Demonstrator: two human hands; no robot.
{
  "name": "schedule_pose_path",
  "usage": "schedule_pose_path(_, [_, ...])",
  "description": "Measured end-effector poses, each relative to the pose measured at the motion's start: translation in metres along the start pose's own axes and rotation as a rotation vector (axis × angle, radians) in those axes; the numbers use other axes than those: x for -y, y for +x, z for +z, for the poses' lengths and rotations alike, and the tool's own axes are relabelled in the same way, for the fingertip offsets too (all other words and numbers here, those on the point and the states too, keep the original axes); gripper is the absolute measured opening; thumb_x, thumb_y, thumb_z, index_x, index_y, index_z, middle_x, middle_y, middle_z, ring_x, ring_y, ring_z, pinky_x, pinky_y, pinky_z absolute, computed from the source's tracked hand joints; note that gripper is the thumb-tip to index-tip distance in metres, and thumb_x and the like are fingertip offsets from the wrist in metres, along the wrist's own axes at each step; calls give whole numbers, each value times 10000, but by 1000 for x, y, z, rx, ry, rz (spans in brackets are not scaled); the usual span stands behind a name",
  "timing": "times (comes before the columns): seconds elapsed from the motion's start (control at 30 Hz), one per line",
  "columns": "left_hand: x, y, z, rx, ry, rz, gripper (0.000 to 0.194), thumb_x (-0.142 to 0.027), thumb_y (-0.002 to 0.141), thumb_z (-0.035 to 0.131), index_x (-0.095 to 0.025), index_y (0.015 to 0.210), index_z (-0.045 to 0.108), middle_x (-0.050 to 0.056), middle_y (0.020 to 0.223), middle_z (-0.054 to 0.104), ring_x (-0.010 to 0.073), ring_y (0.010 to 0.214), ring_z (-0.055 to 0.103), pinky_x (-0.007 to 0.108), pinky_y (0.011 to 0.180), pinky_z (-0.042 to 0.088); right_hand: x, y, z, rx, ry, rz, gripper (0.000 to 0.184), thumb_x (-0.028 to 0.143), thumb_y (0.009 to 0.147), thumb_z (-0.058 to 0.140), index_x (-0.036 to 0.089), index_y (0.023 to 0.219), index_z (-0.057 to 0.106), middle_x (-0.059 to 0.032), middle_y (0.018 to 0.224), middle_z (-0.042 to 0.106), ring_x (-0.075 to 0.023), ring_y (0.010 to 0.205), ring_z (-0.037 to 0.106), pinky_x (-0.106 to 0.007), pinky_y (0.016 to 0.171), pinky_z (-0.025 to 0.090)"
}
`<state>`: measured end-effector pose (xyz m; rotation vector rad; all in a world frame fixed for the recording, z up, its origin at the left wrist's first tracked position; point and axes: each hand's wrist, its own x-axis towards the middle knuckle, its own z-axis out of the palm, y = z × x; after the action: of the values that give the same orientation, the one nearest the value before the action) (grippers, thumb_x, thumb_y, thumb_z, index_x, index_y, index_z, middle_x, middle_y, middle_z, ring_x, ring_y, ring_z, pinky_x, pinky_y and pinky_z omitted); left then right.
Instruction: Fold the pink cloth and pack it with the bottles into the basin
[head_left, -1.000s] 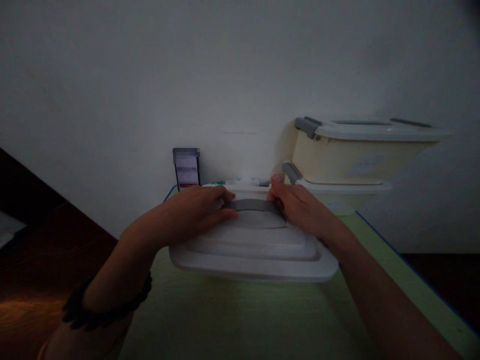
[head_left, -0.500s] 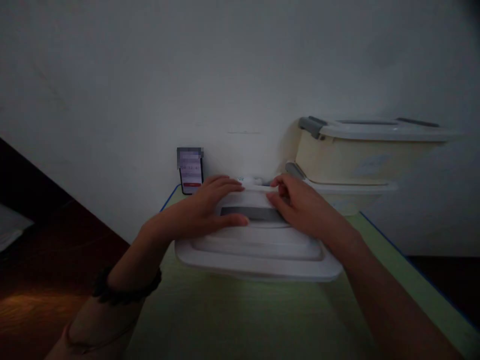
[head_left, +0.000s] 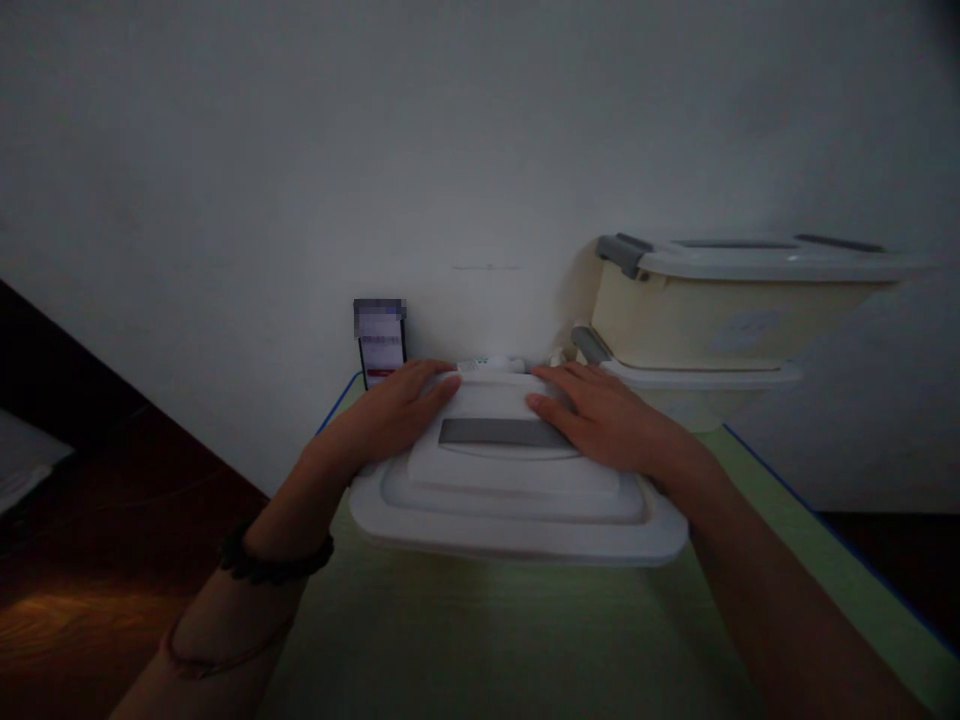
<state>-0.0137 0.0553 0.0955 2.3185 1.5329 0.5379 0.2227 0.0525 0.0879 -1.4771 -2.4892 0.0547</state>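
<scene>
A white storage box lid [head_left: 517, 505] with a grey inset strip [head_left: 495, 432] fills the middle of the table. On its far left corner lies my left hand [head_left: 401, 412], fingers stretched over the back edge and thumb along the top. My right hand [head_left: 600, 412] rests on the far right part, fingers extended toward the back edge and thumb beside the strip. Neither hand wraps round anything that I can see. The lid hides most of what is beneath it. A small white item [head_left: 495, 365] shows just behind the back edge, partly covered.
A phone [head_left: 382, 345] with a lit screen leans against the wall at back left. Two cream boxes are stacked at the right: an upper box [head_left: 675, 320] on a lower box [head_left: 690, 408], with grey latches. The green table [head_left: 480, 640] has blue edging.
My left hand has slid left, its thumb off the grey strip. My right hand's curled fingers have straightened and spread over the lid. The lid stays nearly in place.
</scene>
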Motion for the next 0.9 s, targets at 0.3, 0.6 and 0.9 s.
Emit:
schedule_pose_path(0.3, [12, -5, -13, 121, -68, -25, 612, -557, 893, 263, -148, 1327, 405, 120, 1350, 488, 249, 1207, 482, 353, 995, 393, -5, 0, 3, -118, 107, -24, 523, 444, 902, 360, 94, 1266, 494, -159, 1283, 530, -276, 1189, 473, -456, 1016, 356])
schedule_pose_path(0.6, [15, -18, -28, 216, 24, 12, 672, -592, 858, 342, -166, 1377, 325, 137, 1420, 394, 273, 1269, 412, 378, 1023, 355, -5, -23, -18, -109, 131, -36, 586, 563, 849, 408, 219, 1322, 454, -113, 1384, 450, -300, 1270, 407, -495, 1028, 362])
schedule_pose_path(0.9, [42, -29, -50, 487, -352, -12, 1041, -420, 609, 751, -306, 1435, 128, 125, 1461, 323, 277, 1235, 451, 394, 974, 404, 0, -14, 5, 37, 1, -63, 655, 629, 849, 338, 231, 1363, 415, -112, 1470, 302, -289, 1362, 219, -521, 1081, 240])
